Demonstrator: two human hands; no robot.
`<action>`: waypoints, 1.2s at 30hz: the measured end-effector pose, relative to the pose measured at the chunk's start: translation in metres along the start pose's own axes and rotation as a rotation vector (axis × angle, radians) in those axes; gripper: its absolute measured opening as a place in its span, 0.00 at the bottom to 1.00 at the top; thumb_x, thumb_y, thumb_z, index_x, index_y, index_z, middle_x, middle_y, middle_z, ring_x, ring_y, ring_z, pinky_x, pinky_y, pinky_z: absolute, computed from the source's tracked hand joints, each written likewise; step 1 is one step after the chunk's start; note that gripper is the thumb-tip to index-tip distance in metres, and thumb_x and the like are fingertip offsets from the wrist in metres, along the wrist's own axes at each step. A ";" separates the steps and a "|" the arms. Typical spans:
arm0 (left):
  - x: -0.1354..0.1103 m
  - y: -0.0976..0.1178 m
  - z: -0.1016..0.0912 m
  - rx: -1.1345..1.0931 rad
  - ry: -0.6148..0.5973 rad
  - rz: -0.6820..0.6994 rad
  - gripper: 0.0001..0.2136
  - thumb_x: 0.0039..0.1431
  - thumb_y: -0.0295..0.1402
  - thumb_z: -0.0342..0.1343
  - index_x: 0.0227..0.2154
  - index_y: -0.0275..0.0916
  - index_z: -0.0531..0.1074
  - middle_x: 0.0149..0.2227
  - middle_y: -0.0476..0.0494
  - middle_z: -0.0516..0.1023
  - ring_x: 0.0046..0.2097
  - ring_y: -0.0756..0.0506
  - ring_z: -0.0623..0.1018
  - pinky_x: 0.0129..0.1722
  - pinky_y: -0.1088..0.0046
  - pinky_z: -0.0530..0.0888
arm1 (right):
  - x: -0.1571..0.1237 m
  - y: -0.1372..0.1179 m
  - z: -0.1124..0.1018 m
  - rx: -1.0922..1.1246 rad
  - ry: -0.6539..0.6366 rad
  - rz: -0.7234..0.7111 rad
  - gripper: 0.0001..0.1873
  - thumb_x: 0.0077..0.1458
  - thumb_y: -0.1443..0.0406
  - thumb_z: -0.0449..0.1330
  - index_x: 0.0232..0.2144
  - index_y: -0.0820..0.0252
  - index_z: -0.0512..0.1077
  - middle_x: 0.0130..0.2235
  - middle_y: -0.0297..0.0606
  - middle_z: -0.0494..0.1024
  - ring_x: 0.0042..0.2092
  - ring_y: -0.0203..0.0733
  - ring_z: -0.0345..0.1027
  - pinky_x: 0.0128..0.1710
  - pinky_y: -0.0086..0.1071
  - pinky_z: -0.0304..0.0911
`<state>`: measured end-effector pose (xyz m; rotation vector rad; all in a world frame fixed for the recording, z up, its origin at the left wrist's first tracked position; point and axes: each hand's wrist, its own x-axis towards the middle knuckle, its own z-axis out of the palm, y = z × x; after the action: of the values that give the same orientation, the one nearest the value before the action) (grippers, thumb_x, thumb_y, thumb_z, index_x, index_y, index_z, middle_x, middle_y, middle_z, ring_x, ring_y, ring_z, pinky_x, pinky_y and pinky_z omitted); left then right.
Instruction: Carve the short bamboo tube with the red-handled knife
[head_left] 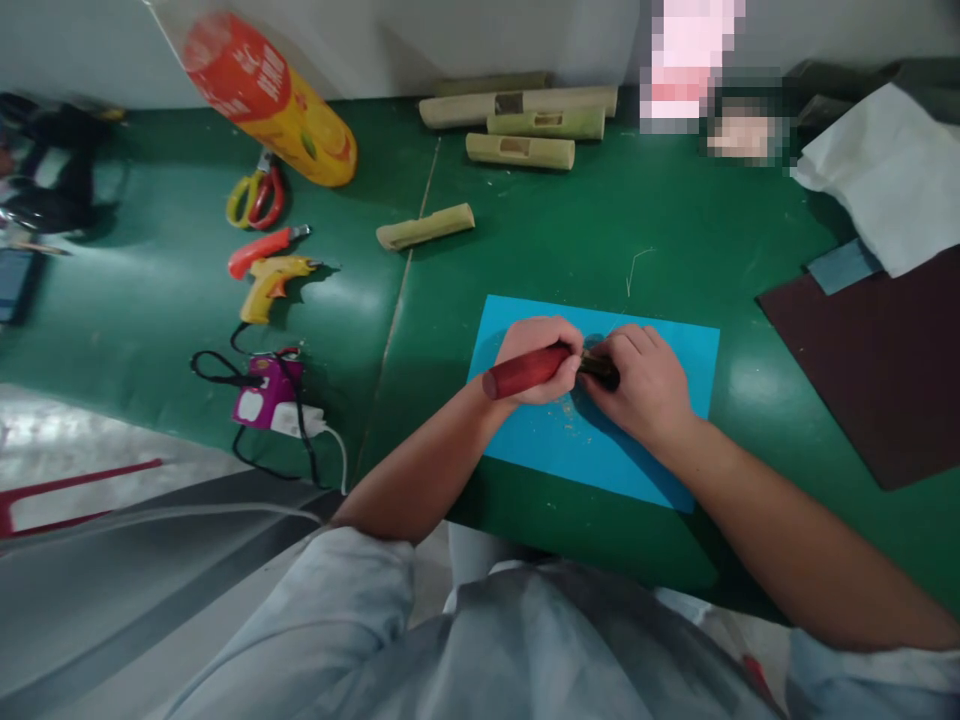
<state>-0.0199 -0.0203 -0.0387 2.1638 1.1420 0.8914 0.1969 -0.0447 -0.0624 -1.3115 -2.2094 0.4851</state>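
My left hand is wrapped round the red handle of a tool, held over a blue sheet on the green table. My right hand is closed on a small dark piece right at the tool's tip. The two hands touch each other above the sheet. Pale shavings lie on the blue sheet under them. The tool's working end is hidden between my fingers.
Cut bamboo sections lie at the back, one more nearer. On the left are scissors, a red-handled tool, a yellow glue gun, a purple plug strip and a red-yellow tube. A dark brown sheet and white cloth sit right.
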 end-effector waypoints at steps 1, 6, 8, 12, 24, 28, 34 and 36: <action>0.000 0.000 0.000 0.007 0.003 0.013 0.11 0.64 0.45 0.55 0.31 0.45 0.74 0.32 0.44 0.84 0.34 0.42 0.83 0.42 0.62 0.81 | 0.001 0.000 0.000 0.003 0.002 0.000 0.05 0.66 0.60 0.65 0.40 0.54 0.75 0.43 0.48 0.83 0.45 0.56 0.73 0.44 0.47 0.64; 0.003 0.009 0.003 0.139 -0.120 0.017 0.09 0.63 0.42 0.55 0.32 0.45 0.76 0.32 0.44 0.85 0.35 0.41 0.83 0.43 0.60 0.78 | 0.003 0.000 0.001 0.025 0.040 -0.020 0.04 0.66 0.62 0.62 0.37 0.53 0.72 0.40 0.46 0.81 0.42 0.53 0.71 0.42 0.45 0.62; 0.003 0.014 0.006 0.204 -0.152 -0.034 0.09 0.62 0.42 0.55 0.32 0.45 0.76 0.33 0.44 0.86 0.37 0.41 0.84 0.46 0.59 0.78 | 0.004 0.000 0.000 0.020 0.040 -0.021 0.04 0.66 0.62 0.61 0.36 0.52 0.71 0.40 0.46 0.81 0.41 0.52 0.69 0.41 0.45 0.60; 0.002 0.018 0.010 0.216 -0.116 -0.122 0.07 0.62 0.40 0.57 0.31 0.45 0.75 0.33 0.44 0.86 0.37 0.41 0.84 0.47 0.59 0.79 | 0.005 0.000 0.000 0.049 0.044 -0.018 0.05 0.65 0.62 0.62 0.35 0.52 0.71 0.39 0.46 0.80 0.41 0.52 0.68 0.40 0.44 0.59; 0.008 0.016 0.007 -0.070 -0.033 -0.139 0.09 0.63 0.35 0.55 0.26 0.45 0.70 0.30 0.46 0.81 0.37 0.41 0.82 0.43 0.59 0.80 | 0.012 0.009 0.000 0.178 0.015 -0.053 0.09 0.64 0.63 0.66 0.33 0.52 0.70 0.36 0.41 0.78 0.41 0.51 0.69 0.42 0.43 0.63; 0.007 0.015 0.007 -0.144 -0.008 -0.156 0.11 0.62 0.39 0.55 0.24 0.45 0.69 0.28 0.48 0.78 0.33 0.43 0.78 0.39 0.61 0.77 | 0.012 0.006 0.000 0.181 -0.006 -0.031 0.09 0.62 0.63 0.69 0.33 0.52 0.71 0.37 0.41 0.78 0.43 0.52 0.72 0.42 0.44 0.63; 0.010 0.003 0.002 -0.350 0.076 -0.193 0.13 0.57 0.39 0.55 0.19 0.44 0.64 0.20 0.50 0.65 0.24 0.48 0.65 0.27 0.66 0.65 | 0.014 0.001 0.000 0.176 -0.014 0.006 0.08 0.61 0.64 0.71 0.36 0.54 0.74 0.40 0.45 0.81 0.45 0.55 0.74 0.43 0.45 0.65; 0.010 0.000 0.001 -0.458 0.143 -0.193 0.14 0.57 0.39 0.55 0.18 0.44 0.64 0.18 0.52 0.62 0.22 0.50 0.60 0.24 0.68 0.59 | 0.015 0.000 0.000 0.167 -0.023 0.009 0.07 0.61 0.65 0.71 0.38 0.55 0.75 0.41 0.46 0.81 0.45 0.56 0.74 0.44 0.45 0.66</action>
<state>-0.0150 -0.0114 -0.0362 1.6164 1.0656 1.1084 0.1911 -0.0315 -0.0582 -1.2337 -2.1315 0.6761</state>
